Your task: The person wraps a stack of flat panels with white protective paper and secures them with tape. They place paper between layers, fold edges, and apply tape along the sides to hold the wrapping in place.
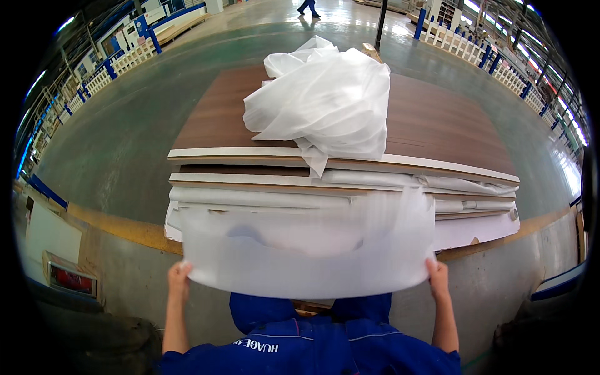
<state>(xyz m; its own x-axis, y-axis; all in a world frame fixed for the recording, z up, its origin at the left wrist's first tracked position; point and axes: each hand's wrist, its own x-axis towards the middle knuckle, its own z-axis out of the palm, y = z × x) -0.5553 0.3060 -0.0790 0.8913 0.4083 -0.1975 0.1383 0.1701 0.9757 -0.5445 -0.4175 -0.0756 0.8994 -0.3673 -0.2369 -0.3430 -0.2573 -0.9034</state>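
A sheet of thin white packing foam point(306, 262) is stretched in front of my body, translucent and partly smeared by motion. My left hand point(179, 275) pinches its left edge, and my right hand point(437, 274) grips the edge at the right. Behind the sheet stands a stack of brown panels point(444, 125) with pale edges. White foam layers point(262, 199) lie between the panels, and the sheet hides part of the stack's near side. On the top panel rests a large crumpled heap of white foam sheeting point(331, 94).
Green floor surrounds the stack, with a yellow line point(125, 228) along its near side. A dark post point(382, 25) rises behind the stack. White fences point(456, 44) with blue posts stand far off. A person point(309, 9) walks in the distance. A red-fronted box point(72, 278) is at lower left.
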